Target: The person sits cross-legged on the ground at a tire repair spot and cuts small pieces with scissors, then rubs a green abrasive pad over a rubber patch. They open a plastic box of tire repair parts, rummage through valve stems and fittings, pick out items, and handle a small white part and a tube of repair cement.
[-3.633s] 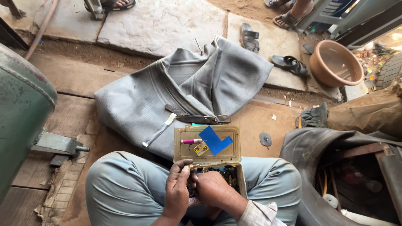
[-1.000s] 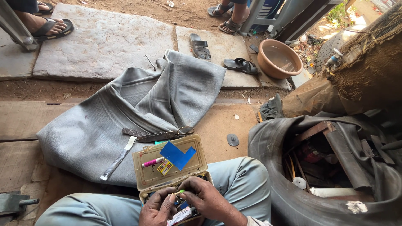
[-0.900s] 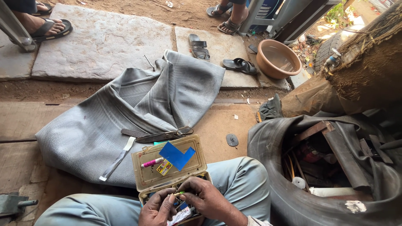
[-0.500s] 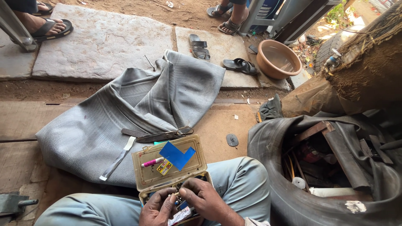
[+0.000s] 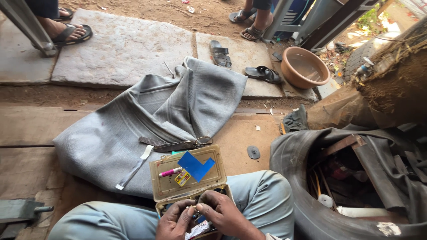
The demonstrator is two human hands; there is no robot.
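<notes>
Both hands barely shifted: left hand and right hand fingers pinch, seemingly, something tiny over the hinged plastic box.

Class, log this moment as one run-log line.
hands: left hand and right hand together in open small box on lap | nearby: scissors on grey rubber sheet

Stone slabs, dirt ground, wooden platform; daylight; clay basin, sandals.
</notes>
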